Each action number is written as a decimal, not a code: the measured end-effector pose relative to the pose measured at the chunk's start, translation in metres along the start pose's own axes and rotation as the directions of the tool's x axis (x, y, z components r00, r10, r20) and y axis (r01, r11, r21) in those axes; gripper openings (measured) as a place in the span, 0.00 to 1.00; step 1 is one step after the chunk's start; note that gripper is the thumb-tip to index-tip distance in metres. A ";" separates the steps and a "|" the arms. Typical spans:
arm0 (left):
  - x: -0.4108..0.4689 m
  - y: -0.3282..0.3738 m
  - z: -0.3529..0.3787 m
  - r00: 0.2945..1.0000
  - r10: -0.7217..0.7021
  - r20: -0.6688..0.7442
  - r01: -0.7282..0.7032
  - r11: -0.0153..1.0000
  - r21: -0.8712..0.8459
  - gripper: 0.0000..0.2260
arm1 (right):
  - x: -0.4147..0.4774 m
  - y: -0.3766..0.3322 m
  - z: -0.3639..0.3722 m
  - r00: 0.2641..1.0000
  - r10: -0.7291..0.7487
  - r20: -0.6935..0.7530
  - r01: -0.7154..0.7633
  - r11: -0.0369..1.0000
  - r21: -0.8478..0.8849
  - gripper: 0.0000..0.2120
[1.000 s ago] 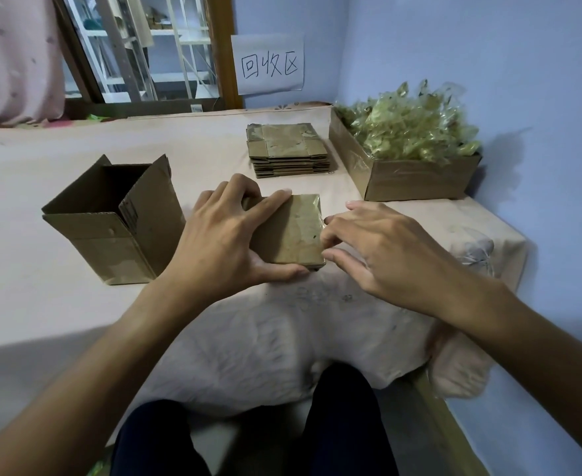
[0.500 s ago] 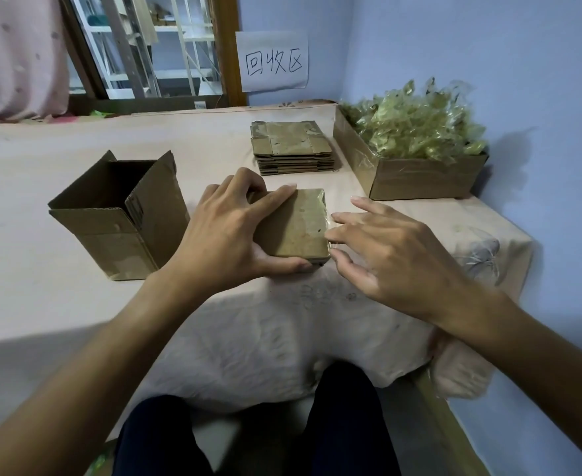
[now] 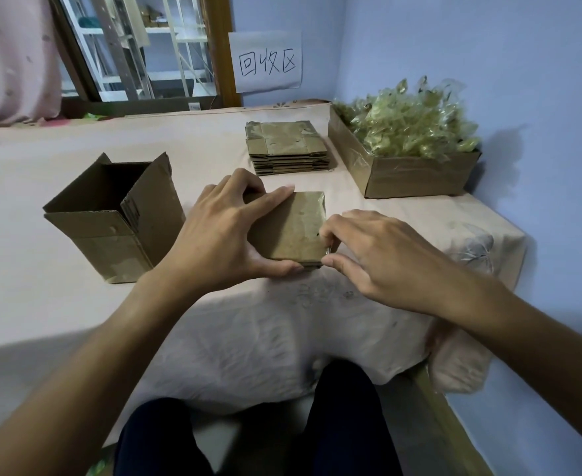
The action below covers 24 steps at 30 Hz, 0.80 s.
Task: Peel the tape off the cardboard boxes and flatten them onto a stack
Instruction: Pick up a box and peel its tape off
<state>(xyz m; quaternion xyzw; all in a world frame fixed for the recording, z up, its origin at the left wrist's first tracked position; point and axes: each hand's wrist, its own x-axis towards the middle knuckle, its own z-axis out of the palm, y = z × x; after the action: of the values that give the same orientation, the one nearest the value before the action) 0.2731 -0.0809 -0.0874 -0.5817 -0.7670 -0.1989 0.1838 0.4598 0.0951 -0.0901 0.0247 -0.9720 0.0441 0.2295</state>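
A small taped cardboard box [image 3: 298, 228] sits on the table near its front edge. My left hand [image 3: 224, 235] grips it from the left, thumb along the near edge and fingers over the top. My right hand [image 3: 368, 252] is at the box's right edge, its fingertips and thumb pinching the clear tape [image 3: 328, 249] there. A stack of flattened boxes [image 3: 287, 147] lies further back on the table.
An open cardboard box [image 3: 117, 218] stands to the left. A low carton heaped with crumpled tape [image 3: 406, 132] sits at the back right by the blue wall. The table's cloth [image 3: 282, 338] hangs over the front edge above my knees.
My right hand's fingers went from lying straight beside the box to curling in and pinching the tape at its right edge. My left hand kept its grip.
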 end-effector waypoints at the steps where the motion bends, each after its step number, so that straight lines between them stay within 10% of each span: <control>1: 0.000 0.000 0.000 1.000 0.003 -0.005 -0.003 1.000 0.001 0.46 | 0.000 -0.001 0.000 1.000 -0.004 0.002 0.004 1.000 0.008 0.10; 16: 0.003 -0.003 0.005 0.999 -0.037 -0.016 0.037 0.999 -0.006 0.47 | -0.006 -0.001 0.013 0.952 -0.193 -0.236 0.110 0.939 -0.327 0.14; 24: 0.005 -0.003 0.005 0.999 -0.037 -0.018 0.037 0.999 -0.005 0.47 | 0.002 -0.005 0.009 0.978 -0.090 -0.189 0.052 0.979 -0.196 0.06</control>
<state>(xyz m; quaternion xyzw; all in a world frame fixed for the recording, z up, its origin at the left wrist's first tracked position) 0.2684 -0.0754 -0.0897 -0.5659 -0.7755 -0.2094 0.1858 0.4546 0.0889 -0.0964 0.0331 -0.9427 -0.0551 0.3273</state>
